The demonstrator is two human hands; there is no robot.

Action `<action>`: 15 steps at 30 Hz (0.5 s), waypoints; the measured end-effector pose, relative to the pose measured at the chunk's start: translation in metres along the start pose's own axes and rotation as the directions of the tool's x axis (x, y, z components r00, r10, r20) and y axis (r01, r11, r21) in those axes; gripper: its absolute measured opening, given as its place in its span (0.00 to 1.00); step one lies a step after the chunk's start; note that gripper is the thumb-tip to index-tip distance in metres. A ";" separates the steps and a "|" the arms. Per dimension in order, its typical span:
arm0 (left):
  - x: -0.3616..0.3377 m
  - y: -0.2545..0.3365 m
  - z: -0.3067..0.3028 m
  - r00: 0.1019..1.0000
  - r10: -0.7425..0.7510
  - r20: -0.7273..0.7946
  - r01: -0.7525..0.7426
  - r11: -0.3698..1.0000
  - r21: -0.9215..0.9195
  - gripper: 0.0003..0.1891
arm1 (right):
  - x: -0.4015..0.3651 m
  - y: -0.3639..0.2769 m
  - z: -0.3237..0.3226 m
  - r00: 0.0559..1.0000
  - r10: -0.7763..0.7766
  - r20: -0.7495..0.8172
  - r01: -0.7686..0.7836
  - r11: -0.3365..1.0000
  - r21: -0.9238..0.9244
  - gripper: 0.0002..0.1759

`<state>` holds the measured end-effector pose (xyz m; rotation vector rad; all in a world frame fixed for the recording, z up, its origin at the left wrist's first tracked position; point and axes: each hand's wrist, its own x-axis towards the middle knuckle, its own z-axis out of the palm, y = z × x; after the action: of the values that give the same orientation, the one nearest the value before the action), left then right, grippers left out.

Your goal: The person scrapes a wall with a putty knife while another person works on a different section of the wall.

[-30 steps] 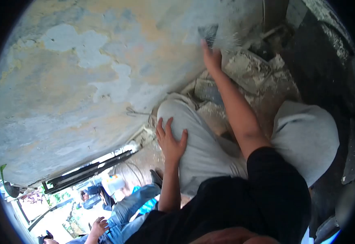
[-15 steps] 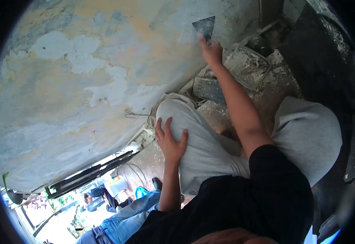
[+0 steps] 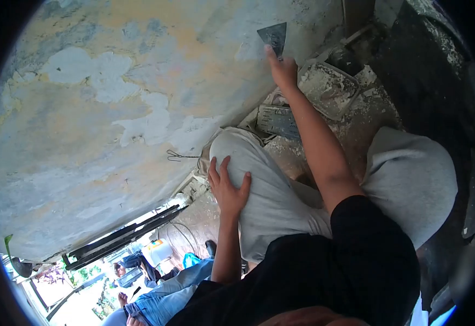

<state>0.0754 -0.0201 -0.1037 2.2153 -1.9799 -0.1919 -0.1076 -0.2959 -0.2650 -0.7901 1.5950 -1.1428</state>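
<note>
At the upper middle, my right hand (image 3: 284, 70) is closed around a scraper (image 3: 275, 38). Its wide dark metal blade lies against or very near the patchy, peeling wall (image 3: 156, 70); contact cannot be told exactly. My left hand (image 3: 230, 191) rests with fingers spread on my grey-clad knee (image 3: 237, 149) and holds nothing. Pale patches of bare plaster show on the wall to the left of the scraper.
Below my right hand are a debris-covered tray (image 3: 330, 89) and a grey perforated block (image 3: 278, 120). A bent wire (image 3: 180, 156) sticks out near my knee. At the lower left are a person in blue jeans (image 3: 177, 293), another person and a white container (image 3: 157, 251).
The scraper and my right hand have barely shifted. At the lower left, the hands of the person in jeans have come into view. My left hand stays on the knee.
</note>
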 end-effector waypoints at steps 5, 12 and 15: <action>0.001 -0.002 -0.001 1.000 -0.019 0.013 0.018 1.000 0.019 0.34 | -0.022 0.085 0.006 0.984 0.093 -0.155 -0.098 0.995 -0.025 0.51; -0.005 -0.005 -0.003 1.000 -0.022 0.014 0.021 0.999 0.050 0.34 | -0.008 0.048 -0.001 0.987 0.158 0.004 -0.155 0.975 -0.156 0.52; 0.007 -0.004 0.003 1.000 -0.004 -0.022 0.005 1.000 0.018 0.34 | 0.000 0.036 -0.008 0.968 0.250 -0.010 -0.250 0.968 -0.022 0.46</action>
<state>0.0796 -0.0270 -0.1076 2.2232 -1.9733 -0.1498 -0.1137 -0.2811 -0.2978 -0.5798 1.6633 -0.9480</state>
